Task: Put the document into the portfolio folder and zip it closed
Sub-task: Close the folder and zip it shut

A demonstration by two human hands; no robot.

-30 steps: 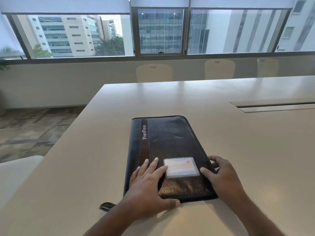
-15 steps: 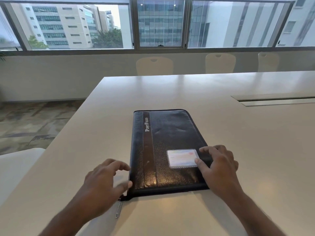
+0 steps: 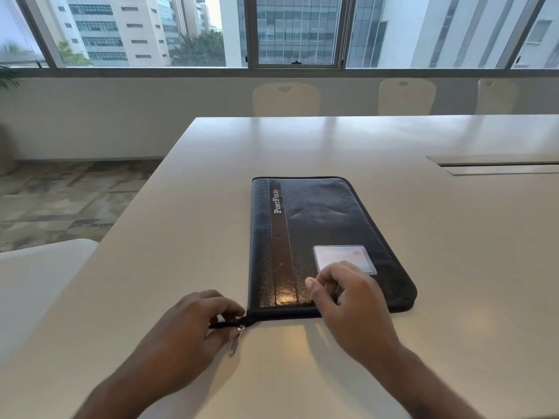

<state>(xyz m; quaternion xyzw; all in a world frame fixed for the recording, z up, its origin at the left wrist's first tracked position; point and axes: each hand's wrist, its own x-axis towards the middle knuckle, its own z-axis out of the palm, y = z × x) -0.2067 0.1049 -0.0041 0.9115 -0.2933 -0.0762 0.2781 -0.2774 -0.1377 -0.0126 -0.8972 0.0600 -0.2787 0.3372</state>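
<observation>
Lying shut on the white table (image 3: 453, 267), black leather portfolio folder (image 3: 320, 237); pinching its zip's black tail, left hand (image 3: 187, 328); pressing loosely, right hand (image 3: 354, 306); worth pulling silver zip tab (image 3: 236, 340) smoothly.

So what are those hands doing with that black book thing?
A person is closing a black leather portfolio folder lying shut on the white table. The right hand presses on its near end, while the left hand pinches the zip's end by the silver metal zipper pull at the near left corner.
</observation>
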